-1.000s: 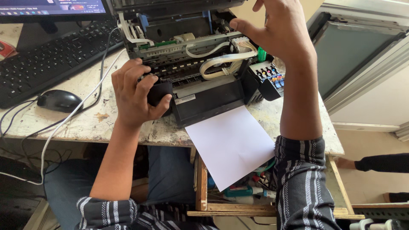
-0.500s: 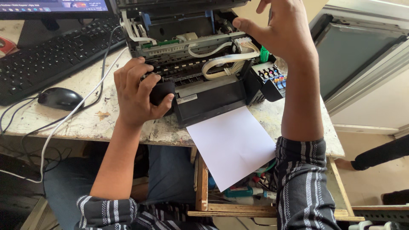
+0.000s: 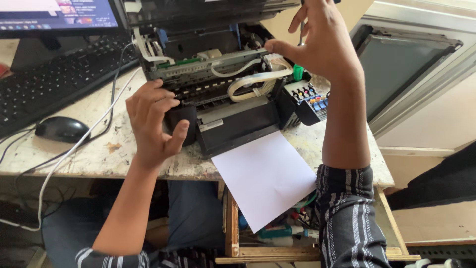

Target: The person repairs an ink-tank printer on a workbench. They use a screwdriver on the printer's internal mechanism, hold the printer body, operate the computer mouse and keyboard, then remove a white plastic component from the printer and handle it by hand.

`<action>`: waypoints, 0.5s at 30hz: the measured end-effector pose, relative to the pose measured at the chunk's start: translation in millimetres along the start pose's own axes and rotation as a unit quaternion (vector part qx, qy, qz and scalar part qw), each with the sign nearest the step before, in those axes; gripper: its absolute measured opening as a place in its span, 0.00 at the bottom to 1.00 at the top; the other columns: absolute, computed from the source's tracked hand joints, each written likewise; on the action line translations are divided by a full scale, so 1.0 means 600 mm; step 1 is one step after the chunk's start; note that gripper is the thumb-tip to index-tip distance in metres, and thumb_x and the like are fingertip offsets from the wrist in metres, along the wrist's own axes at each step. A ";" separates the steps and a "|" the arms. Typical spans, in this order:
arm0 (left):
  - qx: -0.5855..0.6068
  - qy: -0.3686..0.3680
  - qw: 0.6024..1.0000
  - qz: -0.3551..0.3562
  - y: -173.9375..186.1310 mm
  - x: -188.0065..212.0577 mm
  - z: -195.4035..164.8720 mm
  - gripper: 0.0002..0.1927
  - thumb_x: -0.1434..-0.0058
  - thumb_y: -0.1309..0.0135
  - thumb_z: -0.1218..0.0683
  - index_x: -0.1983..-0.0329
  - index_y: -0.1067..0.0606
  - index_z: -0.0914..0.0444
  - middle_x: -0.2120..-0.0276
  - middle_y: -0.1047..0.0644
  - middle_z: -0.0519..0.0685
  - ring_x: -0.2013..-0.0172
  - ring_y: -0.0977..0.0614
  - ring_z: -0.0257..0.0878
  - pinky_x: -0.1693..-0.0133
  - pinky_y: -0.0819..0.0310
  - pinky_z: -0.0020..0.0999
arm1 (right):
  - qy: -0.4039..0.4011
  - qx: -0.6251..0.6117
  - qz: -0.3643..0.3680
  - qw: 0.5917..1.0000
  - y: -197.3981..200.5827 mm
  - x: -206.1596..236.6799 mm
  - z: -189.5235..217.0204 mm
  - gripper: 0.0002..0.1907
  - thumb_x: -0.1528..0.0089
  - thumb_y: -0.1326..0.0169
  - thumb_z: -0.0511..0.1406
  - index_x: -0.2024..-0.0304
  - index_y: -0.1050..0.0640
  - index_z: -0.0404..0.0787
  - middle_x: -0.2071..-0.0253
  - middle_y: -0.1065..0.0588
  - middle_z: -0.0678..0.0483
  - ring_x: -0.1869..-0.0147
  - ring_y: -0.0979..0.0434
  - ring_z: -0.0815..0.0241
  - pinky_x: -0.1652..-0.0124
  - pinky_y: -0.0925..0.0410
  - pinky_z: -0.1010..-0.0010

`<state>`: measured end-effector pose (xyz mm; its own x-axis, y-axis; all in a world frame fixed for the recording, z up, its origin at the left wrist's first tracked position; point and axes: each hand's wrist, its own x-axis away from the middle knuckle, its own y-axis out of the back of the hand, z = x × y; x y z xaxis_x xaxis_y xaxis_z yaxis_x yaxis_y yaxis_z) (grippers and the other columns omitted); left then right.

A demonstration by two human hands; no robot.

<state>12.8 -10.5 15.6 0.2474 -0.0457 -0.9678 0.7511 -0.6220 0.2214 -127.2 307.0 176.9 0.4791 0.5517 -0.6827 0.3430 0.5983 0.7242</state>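
Opened printer [image 3: 218, 94] on worn table [image 3: 89, 154], front corner gripped by left hand [image 3: 151, 124], thin tool (possibly a screwdriver) pinched in right hand [image 3: 325, 44], white sheet [image 3: 265, 176] overhanging.

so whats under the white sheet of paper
The white sheet overhangs the table edge, above an open wooden drawer of coloured clutter; the contents directly beneath are hidden.

One opened printer [image 3: 223, 94] sat on the desk, with one white sheet of paper [image 3: 265, 176] before it. There were one keyboard [image 3: 54, 84], one mouse [image 3: 62, 129] and one monitor [image 3: 54, 17].
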 end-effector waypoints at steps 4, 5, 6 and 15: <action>0.017 0.015 0.999 -0.029 0.018 -0.053 -0.067 0.16 0.29 0.51 0.44 0.57 0.26 0.62 0.55 0.23 0.53 0.44 0.22 0.53 0.41 0.38 0.49 | 0.106 -0.037 -0.012 0.994 0.015 -0.010 0.026 0.46 0.40 0.23 0.44 0.30 0.36 0.37 0.38 0.31 0.44 0.56 0.22 0.58 0.60 0.26 0.69; 0.047 0.026 0.998 -0.038 0.024 -0.068 -0.096 0.15 0.28 0.50 0.44 0.58 0.26 0.61 0.55 0.23 0.52 0.45 0.22 0.52 0.41 0.36 0.47 | 0.102 -0.036 0.000 0.994 0.019 -0.009 0.031 0.42 0.39 0.23 0.43 0.32 0.33 0.40 0.35 0.33 0.45 0.55 0.21 0.59 0.59 0.26 0.69; 0.080 0.036 0.995 -0.045 0.026 -0.086 -0.123 0.15 0.27 0.49 0.45 0.58 0.25 0.61 0.55 0.22 0.51 0.45 0.22 0.51 0.41 0.34 0.45 | 0.095 -0.034 0.013 0.995 0.025 -0.008 0.034 0.37 0.38 0.23 0.42 0.34 0.30 0.43 0.32 0.35 0.46 0.54 0.20 0.60 0.59 0.26 0.69; 0.643 -0.045 0.731 0.223 0.089 -0.120 -0.218 0.14 0.25 0.52 0.55 0.68 0.27 0.66 0.67 0.24 0.52 0.64 0.21 0.47 0.61 0.28 0.40 | 0.057 0.003 0.025 0.998 0.020 -0.004 0.033 0.34 0.40 0.22 0.46 0.39 0.24 0.45 0.36 0.33 0.50 0.52 0.21 0.59 0.56 0.26 0.67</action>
<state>115.2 61.9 113.0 0.2079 -0.4827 -0.8508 -0.6032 -0.7480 0.2769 -108.5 301.4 189.4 0.4016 0.6434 -0.6517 0.3261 0.5645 0.7583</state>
